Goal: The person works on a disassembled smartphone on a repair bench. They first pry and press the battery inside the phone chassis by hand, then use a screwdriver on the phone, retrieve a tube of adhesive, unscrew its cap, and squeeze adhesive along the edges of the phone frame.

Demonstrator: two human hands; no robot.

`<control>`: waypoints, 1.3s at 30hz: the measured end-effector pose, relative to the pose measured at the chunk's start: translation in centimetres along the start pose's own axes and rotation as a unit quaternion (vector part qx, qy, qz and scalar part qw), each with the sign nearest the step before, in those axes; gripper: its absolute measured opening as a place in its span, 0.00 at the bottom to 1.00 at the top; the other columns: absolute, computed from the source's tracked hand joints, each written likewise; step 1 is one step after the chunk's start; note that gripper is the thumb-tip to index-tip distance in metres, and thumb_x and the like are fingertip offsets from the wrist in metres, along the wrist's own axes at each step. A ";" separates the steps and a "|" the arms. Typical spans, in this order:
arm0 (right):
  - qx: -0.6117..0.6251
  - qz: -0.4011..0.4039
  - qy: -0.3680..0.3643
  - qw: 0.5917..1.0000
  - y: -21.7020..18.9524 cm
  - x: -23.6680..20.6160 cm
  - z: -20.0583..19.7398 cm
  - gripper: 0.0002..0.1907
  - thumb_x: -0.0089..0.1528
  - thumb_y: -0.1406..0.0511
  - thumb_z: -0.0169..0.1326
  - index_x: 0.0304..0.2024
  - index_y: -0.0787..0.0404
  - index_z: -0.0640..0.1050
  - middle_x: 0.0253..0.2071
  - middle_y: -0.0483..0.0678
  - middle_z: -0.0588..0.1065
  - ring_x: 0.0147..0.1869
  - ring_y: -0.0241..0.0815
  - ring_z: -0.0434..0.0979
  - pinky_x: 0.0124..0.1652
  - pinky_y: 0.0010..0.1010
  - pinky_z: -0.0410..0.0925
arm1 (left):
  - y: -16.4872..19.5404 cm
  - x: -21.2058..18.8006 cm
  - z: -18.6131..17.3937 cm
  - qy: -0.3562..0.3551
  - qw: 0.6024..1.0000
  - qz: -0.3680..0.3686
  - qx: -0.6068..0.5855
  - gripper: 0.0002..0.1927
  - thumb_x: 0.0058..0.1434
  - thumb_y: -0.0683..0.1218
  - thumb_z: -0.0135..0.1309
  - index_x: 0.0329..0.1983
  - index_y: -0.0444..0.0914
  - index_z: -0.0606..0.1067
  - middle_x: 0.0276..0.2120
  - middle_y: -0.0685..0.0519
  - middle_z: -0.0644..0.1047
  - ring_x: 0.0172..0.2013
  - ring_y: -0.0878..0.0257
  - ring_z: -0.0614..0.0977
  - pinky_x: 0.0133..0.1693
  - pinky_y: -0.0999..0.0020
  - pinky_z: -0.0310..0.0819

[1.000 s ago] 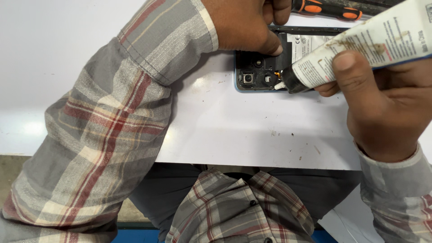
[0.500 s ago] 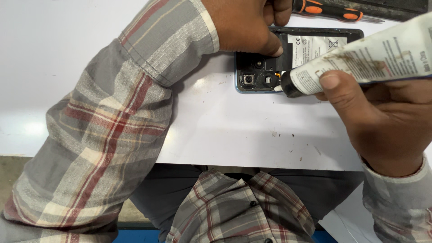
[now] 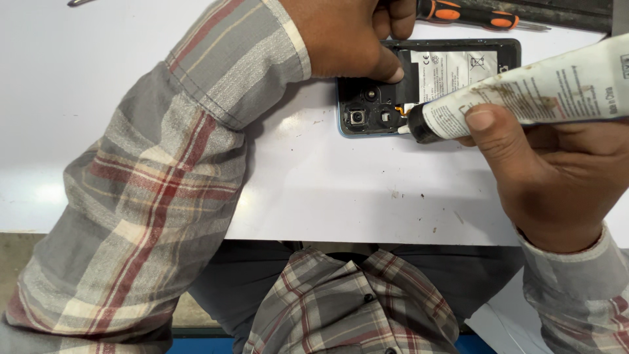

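Note:
An opened phone [image 3: 373, 111] lies on the white table [image 3: 314, 190] with its back cover off, showing the camera parts and a white-labelled battery [image 3: 452, 69]. My left hand [image 3: 347, 36] presses down on the phone's upper edge with its fingers. A white glue tube [image 3: 531, 95], smeared brown, is gripped in my right hand [image 3: 550, 170]. The tube's black nozzle touches the phone's near edge next to the camera parts.
A screwdriver with an orange and black handle [image 3: 472, 13] lies behind the phone at the table's far edge. A small metal tool tip [image 3: 82, 2] shows at the top left. The table's front edge runs just above my lap.
The right hand has tilted the tube flatter and slid its nozzle slightly along the phone's near edge. The left hand stays pressed on the phone.

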State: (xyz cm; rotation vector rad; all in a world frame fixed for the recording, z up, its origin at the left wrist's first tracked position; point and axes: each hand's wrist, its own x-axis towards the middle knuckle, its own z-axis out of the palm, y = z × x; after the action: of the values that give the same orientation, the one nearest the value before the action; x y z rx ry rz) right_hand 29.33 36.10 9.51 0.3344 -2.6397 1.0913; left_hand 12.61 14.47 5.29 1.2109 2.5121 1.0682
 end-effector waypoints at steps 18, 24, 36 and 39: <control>0.037 -0.026 0.004 0.999 0.3 0.2 -0.1 0.09 0.77 0.70 0.59 0.47 0.75 0.77 0.41 0.58 0.79 0.43 0.41 0.84 0.43 0.25 0.78 | 0.3 -0.2 -0.5 -0.012 0.999 -0.021 -0.028 0.18 0.52 0.54 0.73 0.33 0.44 0.75 0.24 0.60 0.76 0.24 0.68 0.79 0.25 0.70 0.74; 0.037 -0.032 0.001 0.999 0.8 0.1 -0.6 0.09 0.77 0.71 0.58 0.49 0.76 0.77 0.43 0.60 0.79 0.45 0.42 0.84 0.45 0.26 0.79 | 0.7 -0.5 -0.9 -0.038 0.998 -0.048 0.000 0.18 0.53 0.56 0.72 0.34 0.44 0.76 0.25 0.60 0.76 0.25 0.67 0.79 0.26 0.69 0.74; -0.044 -0.055 0.002 0.998 1.3 -0.3 -1.2 0.11 0.75 0.71 0.61 0.46 0.79 0.78 0.40 0.62 0.80 0.42 0.44 0.84 0.41 0.26 0.77 | 1.4 -0.7 -1.5 -0.041 0.997 -0.057 -0.018 0.18 0.52 0.55 0.72 0.37 0.44 0.77 0.27 0.60 0.78 0.27 0.68 0.81 0.29 0.69 0.76; -0.044 -0.058 0.004 0.997 1.5 -0.3 -1.3 0.12 0.75 0.70 0.62 0.45 0.78 0.79 0.40 0.61 0.80 0.41 0.43 0.84 0.39 0.25 0.76 | 1.6 -0.9 -1.6 -0.047 0.997 -0.066 -0.012 0.17 0.54 0.56 0.70 0.38 0.44 0.77 0.28 0.60 0.78 0.28 0.68 0.81 0.30 0.70 0.77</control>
State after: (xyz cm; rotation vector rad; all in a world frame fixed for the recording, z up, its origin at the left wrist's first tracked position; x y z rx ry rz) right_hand 29.37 38.10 9.30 0.4571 -2.6148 0.9360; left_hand 13.52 13.63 7.41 1.0475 2.4617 0.9850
